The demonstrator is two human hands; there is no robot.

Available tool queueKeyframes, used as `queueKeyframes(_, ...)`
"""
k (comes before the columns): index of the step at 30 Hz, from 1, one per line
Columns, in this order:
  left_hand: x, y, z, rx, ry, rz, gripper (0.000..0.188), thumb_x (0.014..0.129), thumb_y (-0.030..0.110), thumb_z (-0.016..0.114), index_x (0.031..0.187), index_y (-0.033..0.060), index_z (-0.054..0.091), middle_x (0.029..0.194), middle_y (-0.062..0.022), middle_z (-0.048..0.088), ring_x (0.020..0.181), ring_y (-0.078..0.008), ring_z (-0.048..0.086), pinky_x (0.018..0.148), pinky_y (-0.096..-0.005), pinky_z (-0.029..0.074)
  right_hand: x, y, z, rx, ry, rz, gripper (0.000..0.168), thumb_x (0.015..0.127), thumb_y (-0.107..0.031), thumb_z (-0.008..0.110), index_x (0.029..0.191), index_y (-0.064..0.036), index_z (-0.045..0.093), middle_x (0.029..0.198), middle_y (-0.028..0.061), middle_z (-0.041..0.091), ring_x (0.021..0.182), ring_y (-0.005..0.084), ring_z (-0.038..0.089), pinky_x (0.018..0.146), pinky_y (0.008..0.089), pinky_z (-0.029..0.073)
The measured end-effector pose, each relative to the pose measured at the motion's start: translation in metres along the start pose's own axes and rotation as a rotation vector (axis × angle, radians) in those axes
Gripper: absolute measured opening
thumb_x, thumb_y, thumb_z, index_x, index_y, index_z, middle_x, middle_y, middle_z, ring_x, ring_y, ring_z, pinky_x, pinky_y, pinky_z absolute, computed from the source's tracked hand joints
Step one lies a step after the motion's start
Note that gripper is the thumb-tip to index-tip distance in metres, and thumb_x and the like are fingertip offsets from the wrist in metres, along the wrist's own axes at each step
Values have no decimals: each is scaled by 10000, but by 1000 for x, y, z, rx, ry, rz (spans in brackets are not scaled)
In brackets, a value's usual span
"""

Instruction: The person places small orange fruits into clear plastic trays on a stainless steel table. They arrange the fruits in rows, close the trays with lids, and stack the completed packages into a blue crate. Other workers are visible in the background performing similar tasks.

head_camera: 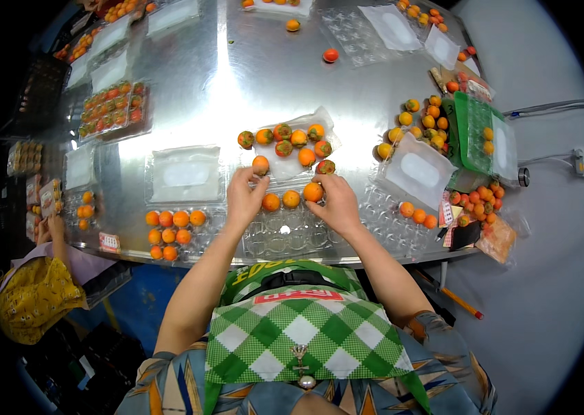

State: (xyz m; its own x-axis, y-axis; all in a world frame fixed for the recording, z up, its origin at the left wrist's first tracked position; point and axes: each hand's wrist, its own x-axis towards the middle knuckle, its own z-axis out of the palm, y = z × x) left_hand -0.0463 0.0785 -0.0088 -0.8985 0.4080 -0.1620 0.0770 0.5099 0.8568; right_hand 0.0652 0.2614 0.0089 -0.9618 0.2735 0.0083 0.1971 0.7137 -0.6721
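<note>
In front of me lies a clear plastic tray with round cups (284, 233). Two orange persimmon-like fruits (271, 202) (291, 198) rest in its upper row. My right hand (337, 202) has its fingers on another orange fruit (313, 192) at that row's right part. My left hand (245, 197) holds an orange fruit (260, 165) between thumb and fingers, just above the tray. Beyond my hands, several orange and reddish fruits with green-brown calyxes (298, 138) lie on and around a white translucent sheet (287, 165).
Left stand a sheet-lined tray (184, 175), a partly filled cup tray (209, 233) and stacked filled packs (110, 111). Right are another cup tray (390, 228), loose fruits (428, 122) and a green box (462, 129). A co-worker's hands (53, 225) are at far left on the metal table (183, 88).
</note>
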Motion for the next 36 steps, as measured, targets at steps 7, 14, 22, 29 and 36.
queueKeyframes(7, 31, -16, 9, 403, 34, 253, 290, 718, 53, 634, 1006, 30, 613, 1050, -145, 536, 981, -315, 515, 840, -381, 447, -4, 6, 10, -191, -92, -71, 387, 636, -136, 728, 985, -74, 572, 919, 91, 522, 894, 271, 520, 762, 383, 427)
queueKeyframes(14, 31, -20, 12, 406, -51, 138, 397, 696, 49, 660, 1080, 40, 562, 1033, -153, 519, 966, -314, 523, 823, -378, 454, 10, 22, 6, -128, 134, -70, 372, 640, -108, 704, 995, -80, 594, 936, 73, 531, 881, 266, 513, 746, 377, 415)
queueKeyframes(22, 16, 2, -5, -992, -146, -514, 340, 954, 267, 412, 1156, 9, 502, 975, -161, 596, 733, -176, 583, 633, -277, 509, 28, 43, 17, -364, 132, -6, 356, 661, -52, 658, 1004, -129, 605, 929, 60, 526, 881, 240, 519, 742, 371, 415)
queueKeyframes(29, -25, 6, -22, -1475, -286, -614, 494, 957, 319, 359, 1266, -66, 382, 1043, -190, 551, 767, -198, 580, 647, -260, 528, 29, 31, 4, 23, 91, 176, 341, 692, -42, 655, 1021, -71, 568, 913, 58, 545, 838, 212, 545, 738, 352, 452)
queueKeyframes(36, -54, 8, -33, -1252, -295, -486, 465, 901, 184, 489, 1288, -48, 375, 1053, -144, 560, 825, -203, 593, 713, -285, 502, 5, 4, -20, 1528, -143, 579, 310, 912, -228, 416, 1127, -14, 476, 834, 86, 566, 740, 177, 564, 718, 322, 488)
